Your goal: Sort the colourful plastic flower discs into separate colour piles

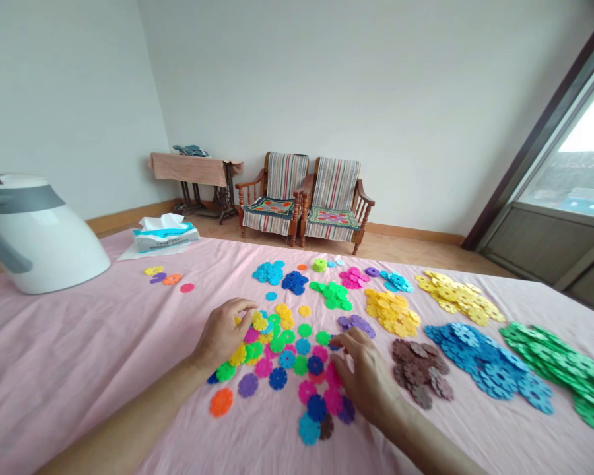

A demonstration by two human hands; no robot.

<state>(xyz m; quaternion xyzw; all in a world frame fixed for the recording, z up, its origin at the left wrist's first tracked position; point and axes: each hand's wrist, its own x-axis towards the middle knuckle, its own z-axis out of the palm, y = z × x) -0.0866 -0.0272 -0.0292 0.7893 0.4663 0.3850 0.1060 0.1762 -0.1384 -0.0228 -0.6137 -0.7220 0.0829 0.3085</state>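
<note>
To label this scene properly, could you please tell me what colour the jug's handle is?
The handle is grey, clearest in the head view.

From my end I count one left hand [226,332], one right hand [369,373], one white-and-grey jug [54,244], one tissue box [165,236], two wooden armchairs [334,198], two patterned seat mats [271,206] and one cloth-draped side table [191,167]. Of flower-edged plastic discs, I get one brown pile [420,369] and one mixed-colour spread [287,359], its overlapping discs too tangled for me to count.
</note>
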